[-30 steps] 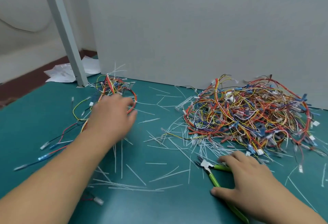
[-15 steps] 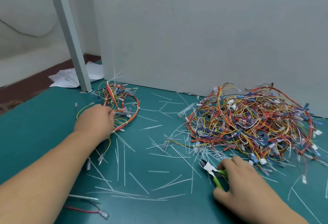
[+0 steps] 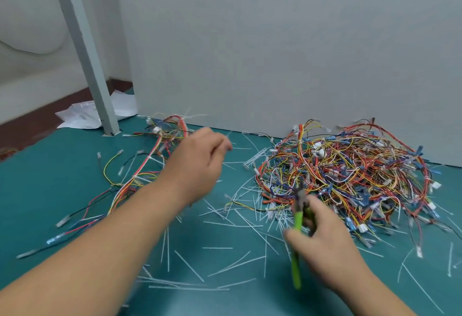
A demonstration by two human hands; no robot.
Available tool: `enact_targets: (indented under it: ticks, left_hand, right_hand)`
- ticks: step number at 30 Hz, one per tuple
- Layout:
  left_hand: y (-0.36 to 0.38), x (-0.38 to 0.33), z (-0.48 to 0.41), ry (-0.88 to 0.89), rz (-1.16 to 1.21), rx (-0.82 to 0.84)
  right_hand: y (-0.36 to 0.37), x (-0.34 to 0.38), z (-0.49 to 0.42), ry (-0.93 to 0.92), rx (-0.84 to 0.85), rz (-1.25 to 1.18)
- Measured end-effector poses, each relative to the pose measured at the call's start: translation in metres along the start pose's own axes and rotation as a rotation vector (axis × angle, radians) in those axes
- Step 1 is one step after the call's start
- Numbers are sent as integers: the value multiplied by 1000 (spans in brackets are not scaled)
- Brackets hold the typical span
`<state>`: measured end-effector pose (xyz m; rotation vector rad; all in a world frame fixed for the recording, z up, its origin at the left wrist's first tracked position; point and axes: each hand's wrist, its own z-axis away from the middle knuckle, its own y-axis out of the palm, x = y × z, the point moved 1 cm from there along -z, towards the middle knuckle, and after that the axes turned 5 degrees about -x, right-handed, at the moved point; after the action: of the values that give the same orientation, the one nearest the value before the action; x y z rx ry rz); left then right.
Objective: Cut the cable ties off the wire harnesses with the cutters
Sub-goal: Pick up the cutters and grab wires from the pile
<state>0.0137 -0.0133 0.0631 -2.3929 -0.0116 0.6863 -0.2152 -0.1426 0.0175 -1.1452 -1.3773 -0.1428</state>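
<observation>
Lying heaped on desk [image 3: 50,190] at right, beside grey panel [image 3: 275,53]: big harness pile [image 3: 355,173]. Green-handled cutters [image 3: 297,230] gripped by right hand [image 3: 325,243], fingers curled round handles, nose pointed up at pile's near edge. Smaller harness bunch [image 3: 152,165] spread at left. Between bunch and pile, left hand [image 3: 197,165] held above desk, blurred; fingers bent, grip cannot be told. Desk front strewn with cut ties [image 3: 190,265].

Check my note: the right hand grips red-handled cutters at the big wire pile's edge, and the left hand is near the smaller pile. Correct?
One error: the head view shows the cutters in the right hand have green handles, not red. They are at the big wire pile's edge, and the left hand is near the smaller pile.
</observation>
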Motion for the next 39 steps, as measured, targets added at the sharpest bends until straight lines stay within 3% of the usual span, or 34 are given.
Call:
enact_targets:
  ticks: [2, 4, 6, 9, 13, 16, 17, 20, 24, 26, 30, 35, 39]
  left_hand:
    - [14, -29, 2, 76, 86, 106]
    - [27, -56, 6, 120, 196, 209]
    - [39, -73, 13, 114, 332, 302]
    - [51, -83, 23, 147, 450, 440]
    - [54, -71, 37, 198, 395, 470]
    - [54, -54, 46, 79, 451, 309]
    - [55, -47, 48, 2, 406, 210]
    - [57, -19, 47, -177, -24, -17]
    - [58, 11, 42, -345, -518, 240]
    - [56, 19, 37, -348, -611, 279]
    - [49, 28, 23, -382, -505, 178]
    - [20, 43, -2, -701, -238, 26]
    - [-11, 37, -22, -710, 49, -444]
  right_hand:
    - [5, 7, -14, 206, 16, -686]
    - [11, 11, -26, 397, 218, -1201]
    - [17, 15, -32, 477, 396, -1398]
    - [24, 5, -36, 496, 422, -1555]
    - [30, -10, -37, 413, 479, -1575]
    - [33, -19, -36, 368, 452, -1529]
    - [33, -22, -37, 376, 450, -1534]
    - [30, -31, -39, 381, 452, -1537]
    - [30, -36, -39, 356, 469, -1492]
    - [30, -37, -38, 364, 468, -1464]
    - [30, -35, -36, 390, 476, -1448]
    - [34, -32, -37, 427, 389, -1408]
    - [40, -26, -34, 393, 354, -1378]
